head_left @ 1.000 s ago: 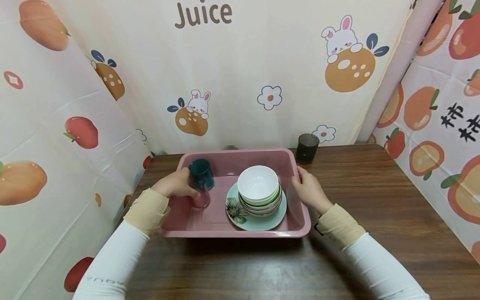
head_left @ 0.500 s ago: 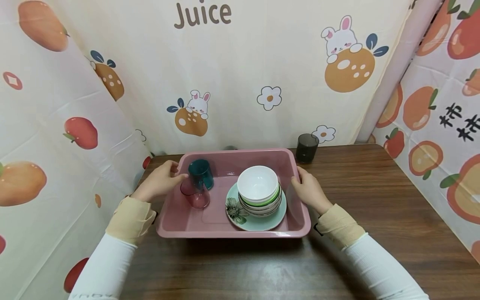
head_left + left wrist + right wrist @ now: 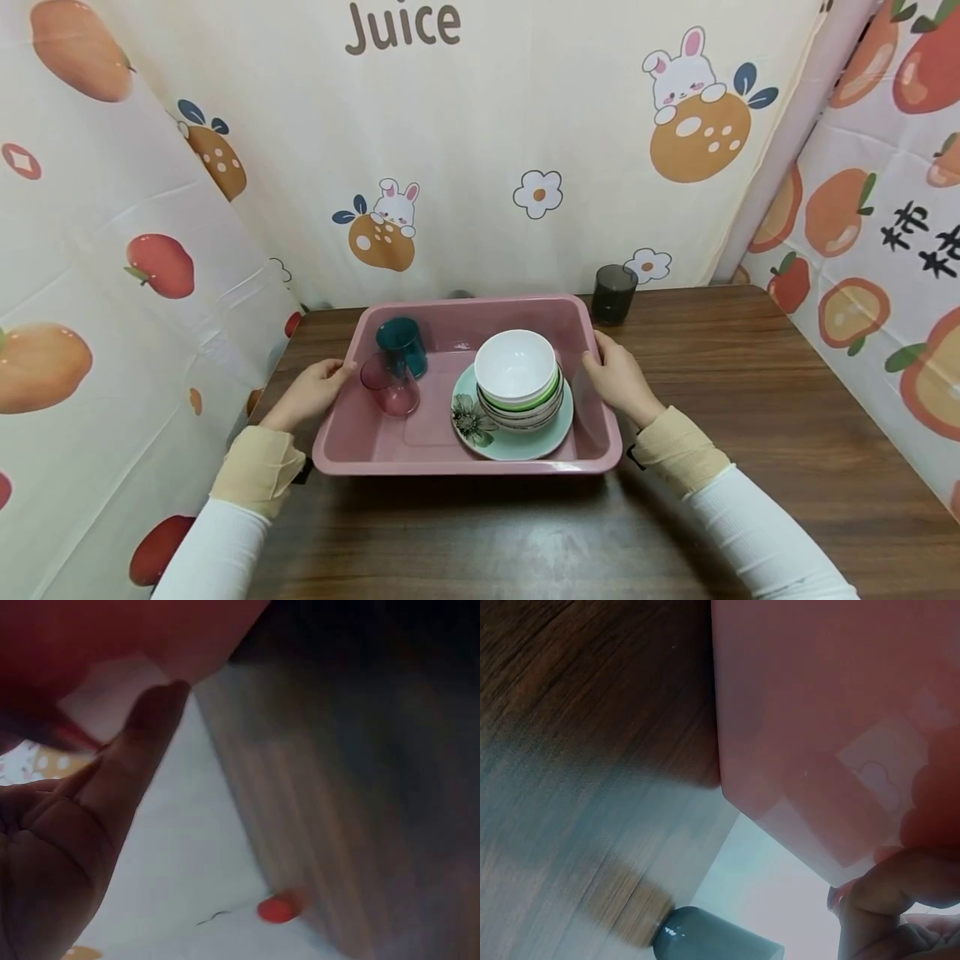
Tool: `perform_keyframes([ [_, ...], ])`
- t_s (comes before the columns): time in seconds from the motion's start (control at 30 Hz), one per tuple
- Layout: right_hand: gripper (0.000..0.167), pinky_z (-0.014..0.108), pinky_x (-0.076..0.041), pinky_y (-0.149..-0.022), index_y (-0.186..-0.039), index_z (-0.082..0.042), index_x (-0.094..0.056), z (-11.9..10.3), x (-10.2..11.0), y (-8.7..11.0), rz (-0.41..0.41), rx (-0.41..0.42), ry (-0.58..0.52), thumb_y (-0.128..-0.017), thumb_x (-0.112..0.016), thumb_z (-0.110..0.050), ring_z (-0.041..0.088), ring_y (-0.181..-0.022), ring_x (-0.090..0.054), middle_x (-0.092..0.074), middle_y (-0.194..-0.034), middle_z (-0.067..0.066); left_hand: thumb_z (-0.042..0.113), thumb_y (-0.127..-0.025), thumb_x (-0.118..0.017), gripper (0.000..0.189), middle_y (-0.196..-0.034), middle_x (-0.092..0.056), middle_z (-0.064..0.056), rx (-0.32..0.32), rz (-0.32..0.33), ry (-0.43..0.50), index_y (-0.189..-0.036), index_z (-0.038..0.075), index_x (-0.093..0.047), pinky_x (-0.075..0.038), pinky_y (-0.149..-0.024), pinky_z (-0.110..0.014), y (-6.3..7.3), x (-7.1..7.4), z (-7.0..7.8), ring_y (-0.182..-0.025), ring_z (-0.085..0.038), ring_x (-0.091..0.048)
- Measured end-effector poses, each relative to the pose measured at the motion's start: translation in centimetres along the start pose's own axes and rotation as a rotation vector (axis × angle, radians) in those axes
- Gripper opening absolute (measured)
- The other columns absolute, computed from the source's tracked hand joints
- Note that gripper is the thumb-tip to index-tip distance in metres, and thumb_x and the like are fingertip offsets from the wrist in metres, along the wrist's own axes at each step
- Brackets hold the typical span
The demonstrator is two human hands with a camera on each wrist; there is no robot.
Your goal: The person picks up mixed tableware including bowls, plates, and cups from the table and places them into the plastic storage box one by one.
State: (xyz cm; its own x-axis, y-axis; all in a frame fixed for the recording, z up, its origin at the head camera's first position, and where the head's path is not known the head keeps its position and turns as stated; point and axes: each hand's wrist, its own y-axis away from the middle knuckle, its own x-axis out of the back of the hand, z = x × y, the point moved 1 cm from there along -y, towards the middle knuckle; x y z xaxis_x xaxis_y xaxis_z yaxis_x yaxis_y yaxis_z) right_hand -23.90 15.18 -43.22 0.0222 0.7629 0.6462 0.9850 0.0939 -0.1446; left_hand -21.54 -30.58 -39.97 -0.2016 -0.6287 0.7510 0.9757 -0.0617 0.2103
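Note:
A pink plastic basin (image 3: 465, 467) is on the wooden table between both hands. My left hand (image 3: 311, 396) is at its left rim, fingertips on the edge; the left wrist view shows its fingers (image 3: 142, 742) against the outer wall. My right hand (image 3: 621, 379) grips the opposite rim, thumb over the inside and fingers outside. In the basin, a clear pink cup (image 3: 393, 396) stands at the left beside a teal cup (image 3: 401, 337). A stack of bowls, a white bowl (image 3: 516, 367) topmost, sits on a pale green plate (image 3: 498, 448) with a flower print.
A dark grey cup (image 3: 614, 296) stands behind the basin's right corner, near the back wall. The wooden table (image 3: 750, 375) extends right and in front of the basin. Printed curtains (image 3: 465, 133) border it on the left, back and right.
My left hand has let go of the pink cup inside the basin, moved out left and come down to the basin's left rim. The right hand stays at its rim.

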Motion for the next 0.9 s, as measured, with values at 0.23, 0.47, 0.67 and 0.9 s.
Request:
perform_keyframes([
  [0.23, 0.047, 0.053, -0.05, -0.091, -0.142, 0.005, -0.044, 0.2, 0.0, -0.1, 0.002, 0.002, -0.002, -0.097, -0.046, -0.012, 0.038, -0.11, -0.062, -0.062, -0.125, 0.028, 0.05, -0.104, -0.034, 0.065, -0.114, -0.062, -0.024, -0.003, 0.055, 0.077, -0.132, -0.007, -0.05, -0.05, -0.082, -0.036, -0.6, -1.2, -0.7, -0.098, -0.027, -0.062],
  [0.47, 0.048, 0.052, -0.05, -0.092, -0.142, 0.005, -0.043, 0.2, 0.0, -0.1, -0.002, -0.004, -0.007, -0.098, -0.045, -0.012, 0.038, -0.111, -0.061, -0.061, -0.126, 0.028, 0.043, -0.106, -0.033, 0.057, -0.108, -0.061, -0.021, -0.02, 0.074, 0.068, -0.13, -0.007, -0.049, -0.047, -0.077, -0.032, -0.8, -1.5, -1.1, -0.093, -0.025, -0.059],
  [0.67, 0.05, 0.052, -0.051, -0.092, -0.144, 0.005, -0.041, 0.2, 0.0, 0.1, -0.009, -0.01, -0.01, -0.098, -0.045, -0.013, 0.038, -0.111, -0.062, -0.059, -0.129, 0.029, 0.038, -0.107, -0.031, 0.055, -0.106, -0.062, -0.02, -0.057, 0.11, 0.028, -0.13, -0.008, -0.049, -0.046, -0.078, -0.033, -0.9, -1.7, -1.3, -0.093, -0.026, -0.058],
  [0.9, 0.051, 0.041, -0.054, -0.077, -0.144, 0.002, -0.043, 0.1, 0.3, 0.4, -0.014, -0.027, 0.021, -0.099, -0.049, -0.022, 0.03, -0.095, -0.065, -0.066, -0.115, 0.023, 0.032, -0.107, -0.032, 0.05, -0.105, -0.061, -0.022, -0.078, 0.12, 0.018, -0.128, -0.01, -0.05, -0.046, -0.079, -0.036, -0.9, -1.8, -1.5, -0.093, -0.027, -0.057],
])
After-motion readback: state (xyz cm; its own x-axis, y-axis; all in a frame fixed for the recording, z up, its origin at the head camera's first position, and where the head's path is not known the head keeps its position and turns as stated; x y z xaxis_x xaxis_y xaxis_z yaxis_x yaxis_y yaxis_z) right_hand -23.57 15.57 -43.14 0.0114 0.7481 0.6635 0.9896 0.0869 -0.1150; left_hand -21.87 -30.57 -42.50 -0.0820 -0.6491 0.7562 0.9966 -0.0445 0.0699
